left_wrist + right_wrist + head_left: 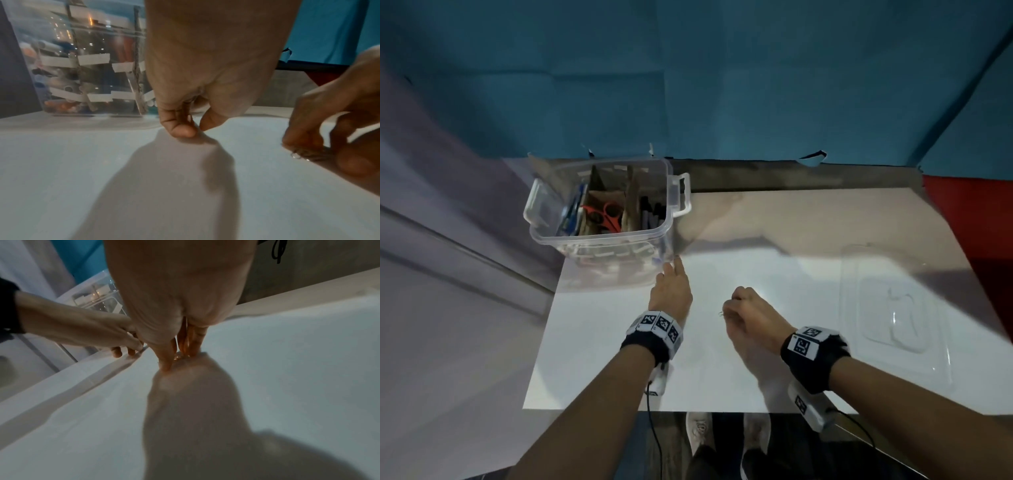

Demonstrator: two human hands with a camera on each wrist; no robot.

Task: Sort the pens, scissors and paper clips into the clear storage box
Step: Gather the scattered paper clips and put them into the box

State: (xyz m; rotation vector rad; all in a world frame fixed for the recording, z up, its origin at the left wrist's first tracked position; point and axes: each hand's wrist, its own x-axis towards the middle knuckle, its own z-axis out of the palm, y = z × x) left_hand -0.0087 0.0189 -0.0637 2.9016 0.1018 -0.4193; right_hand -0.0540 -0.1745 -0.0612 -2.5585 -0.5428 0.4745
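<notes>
The clear storage box stands at the back left of the white board. Cardboard dividers split it: blue pens on the left, red scissors in the middle, black markers on the right. My left hand is beside the box's front right corner, fingers relaxed and holding nothing; its fingertips hang just above the board. My right hand is low over the middle of the board, fingers curled, and pinches small metal paper clips at the surface.
The box's clear lid lies flat on the board's right side. A blue backdrop rises behind the table, and a red surface lies at the far right. The board's front edge is close to my forearms.
</notes>
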